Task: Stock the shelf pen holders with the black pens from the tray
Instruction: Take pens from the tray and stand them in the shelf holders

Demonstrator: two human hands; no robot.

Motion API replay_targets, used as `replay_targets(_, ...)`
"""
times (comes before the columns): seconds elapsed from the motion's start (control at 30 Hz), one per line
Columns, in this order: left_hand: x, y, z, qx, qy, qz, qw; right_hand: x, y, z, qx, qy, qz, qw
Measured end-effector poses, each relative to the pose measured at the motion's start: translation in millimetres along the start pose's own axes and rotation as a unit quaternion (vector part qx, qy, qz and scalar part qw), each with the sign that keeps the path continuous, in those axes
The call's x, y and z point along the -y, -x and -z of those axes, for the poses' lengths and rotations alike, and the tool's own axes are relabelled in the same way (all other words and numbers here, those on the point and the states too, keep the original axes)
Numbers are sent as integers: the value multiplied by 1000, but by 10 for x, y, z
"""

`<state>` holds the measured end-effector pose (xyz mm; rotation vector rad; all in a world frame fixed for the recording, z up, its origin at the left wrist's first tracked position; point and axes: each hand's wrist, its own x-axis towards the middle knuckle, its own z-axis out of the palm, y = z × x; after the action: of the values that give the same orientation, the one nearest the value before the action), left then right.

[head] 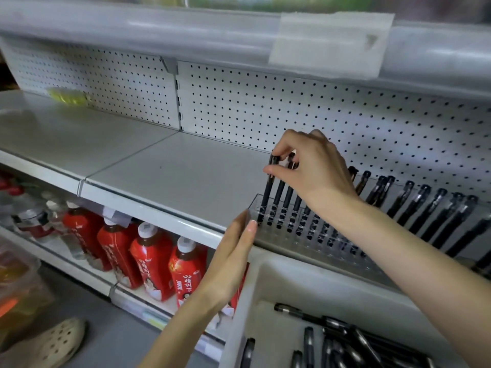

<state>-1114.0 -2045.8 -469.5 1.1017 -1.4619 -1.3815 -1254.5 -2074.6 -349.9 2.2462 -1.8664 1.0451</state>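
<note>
Grey metal shelf (pixel 164 166) with white pegboard backing (pixel 265 102). Clear pen holder (pixel 292 229) at the shelf's front edge, black pens upright. Right hand (pixel 308 166) pinches pen tops; left hand (pixel 233 251), open, touches the holder's end. Tray (pixel 265 282) below holds loose pens (pixel 345 338). Red bottles (pixel 151 258) on the lower shelf.

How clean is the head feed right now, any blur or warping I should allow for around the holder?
Head view: the right hand and clear pen holder are fairly sharp; the upper shelf rail and its label are smeared; the wide-angle lens bows the shelf edges; lighting is soft, with no harsh glare.
</note>
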Motion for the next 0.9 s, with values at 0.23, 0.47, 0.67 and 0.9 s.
replay_targets(0.23,-27,9,2,-4,4,0,1000,-48,-43,-37,-12,34,18,999)
replay_targets(0.47,-12,3,8,-13,4,8,1000,-53,-49,-44,-16,68,30,997)
replay_targets(0.67,-17,0,9,-12,-6,9,1000,-34,-52,-52,-18,91,49,994)
replay_targets(0.9,-52,5,42,-37,-10,-6,999,-2,-7,33,-16,72,60,995)
